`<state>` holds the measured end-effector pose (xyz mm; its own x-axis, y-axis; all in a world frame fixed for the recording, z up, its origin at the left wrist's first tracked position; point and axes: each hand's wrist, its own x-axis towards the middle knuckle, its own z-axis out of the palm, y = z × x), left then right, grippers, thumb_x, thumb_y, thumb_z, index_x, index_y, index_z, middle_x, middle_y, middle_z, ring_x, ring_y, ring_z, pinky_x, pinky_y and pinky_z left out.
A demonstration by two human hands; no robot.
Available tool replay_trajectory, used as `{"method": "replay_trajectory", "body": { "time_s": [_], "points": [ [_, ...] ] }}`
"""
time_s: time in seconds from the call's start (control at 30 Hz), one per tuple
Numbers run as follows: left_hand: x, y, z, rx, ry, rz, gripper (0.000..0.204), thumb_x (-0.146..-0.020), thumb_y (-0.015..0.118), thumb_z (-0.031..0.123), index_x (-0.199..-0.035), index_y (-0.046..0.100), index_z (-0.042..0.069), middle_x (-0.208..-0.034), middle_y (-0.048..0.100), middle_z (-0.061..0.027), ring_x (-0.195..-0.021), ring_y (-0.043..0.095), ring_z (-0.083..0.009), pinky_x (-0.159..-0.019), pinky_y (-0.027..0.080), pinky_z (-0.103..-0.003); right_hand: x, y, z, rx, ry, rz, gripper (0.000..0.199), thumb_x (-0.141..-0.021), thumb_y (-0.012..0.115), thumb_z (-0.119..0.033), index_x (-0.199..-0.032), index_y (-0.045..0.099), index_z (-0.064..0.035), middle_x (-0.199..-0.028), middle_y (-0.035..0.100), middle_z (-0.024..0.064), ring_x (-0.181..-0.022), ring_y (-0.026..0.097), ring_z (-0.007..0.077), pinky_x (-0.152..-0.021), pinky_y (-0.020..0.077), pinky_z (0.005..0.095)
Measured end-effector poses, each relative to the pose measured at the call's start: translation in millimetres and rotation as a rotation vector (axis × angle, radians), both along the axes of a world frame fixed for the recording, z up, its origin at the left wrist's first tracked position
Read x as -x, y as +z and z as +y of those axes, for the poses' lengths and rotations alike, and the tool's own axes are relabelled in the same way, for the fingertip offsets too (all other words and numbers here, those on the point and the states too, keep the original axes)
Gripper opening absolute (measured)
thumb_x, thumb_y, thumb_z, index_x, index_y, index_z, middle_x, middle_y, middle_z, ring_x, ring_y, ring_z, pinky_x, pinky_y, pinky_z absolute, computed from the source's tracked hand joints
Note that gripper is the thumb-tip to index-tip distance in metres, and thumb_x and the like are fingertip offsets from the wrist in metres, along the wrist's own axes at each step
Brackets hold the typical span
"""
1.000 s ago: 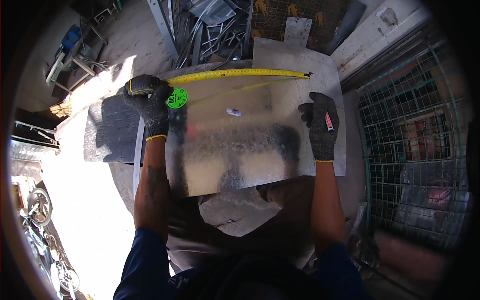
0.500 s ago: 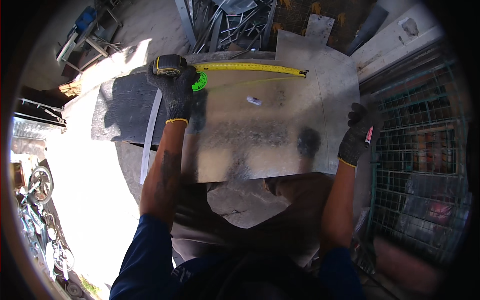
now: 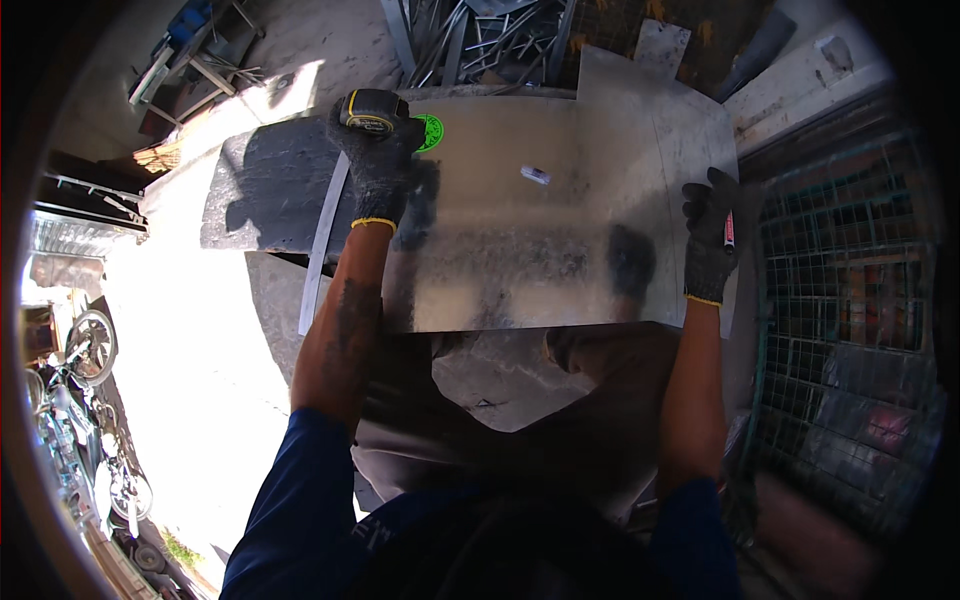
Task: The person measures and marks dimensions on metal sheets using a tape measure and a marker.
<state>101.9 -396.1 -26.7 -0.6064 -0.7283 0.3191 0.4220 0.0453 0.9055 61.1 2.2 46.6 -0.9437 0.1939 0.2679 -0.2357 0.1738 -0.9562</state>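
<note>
My left hand [image 3: 378,155], in a dark knit glove with a yellow cuff, is closed around a black and yellow tape measure [image 3: 372,112]. No blade shows out of its case. Under that hand lies a shiny metal sheet [image 3: 490,215], near a round green sticker [image 3: 429,132]. My right hand [image 3: 708,235], gloved alike, is over the sheet's right end. A marker pen [image 3: 729,230] with a red and white label is held along its outer side, while some fingers reach forward. A small whitish piece [image 3: 535,175] rests on the sheet.
A narrow pale metal strip [image 3: 323,240] lies left of the sheet, beside a dark board [image 3: 270,185]. Metal offcuts [image 3: 490,45] are piled beyond the far edge. Green wire mesh [image 3: 830,300] stands at the right, and motorcycles [image 3: 90,430] are at the far left.
The yellow blade, stretched over the sheet before, has gone back into the tape measure. My right hand has shifted onto the sheet's right end. The whole view has shifted slightly.
</note>
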Motion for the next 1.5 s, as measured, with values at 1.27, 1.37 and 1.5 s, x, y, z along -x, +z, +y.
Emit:
{"method": "replay_trajectory", "body": {
  "time_s": [1.27,1.37,1.5],
  "points": [
    [-200,21,118,-0.195,0.106,-0.344,0.089,-0.083,0.081,-0.005,-0.148,0.025,0.015,-0.121,0.058,-0.0137,-0.104,0.066,-0.0239,-0.082,0.063,-0.039,-106,15,139,-0.512,0.64,0.037,0.024,-0.095,0.065,0.001,-0.119,0.064,-0.0037,-0.112,0.068,0.0076,-0.105,0.065,0.016,-0.094,0.0518,0.0315],
    [-219,8,68,-0.358,0.244,-0.302,0.089,-0.081,0.081,-0.008,-0.147,0.026,0.015,-0.114,0.062,-0.0152,-0.097,0.069,-0.027,-0.075,0.065,-0.042,-90,-7,185,-0.453,0.511,-0.025,0.022,-0.098,0.062,0.003,-0.119,0.066,-0.003,-0.116,0.069,0.0068,-0.108,0.066,0.0173,-0.096,0.0543,0.0328],
    [-244,-21,43,-0.167,0.246,-0.48,0.088,-0.082,0.079,-0.009,-0.145,0.023,0.018,-0.113,0.061,-0.0144,-0.091,0.069,-0.0238,-0.075,0.065,-0.04,-82,-38,208,-0.326,0.441,-0.274,0.023,-0.098,0.066,-0.001,-0.121,0.068,-0.004,-0.122,0.069,0.0079,-0.111,0.066,0.0187,-0.098,0.0579,0.0348]
  ]
}}
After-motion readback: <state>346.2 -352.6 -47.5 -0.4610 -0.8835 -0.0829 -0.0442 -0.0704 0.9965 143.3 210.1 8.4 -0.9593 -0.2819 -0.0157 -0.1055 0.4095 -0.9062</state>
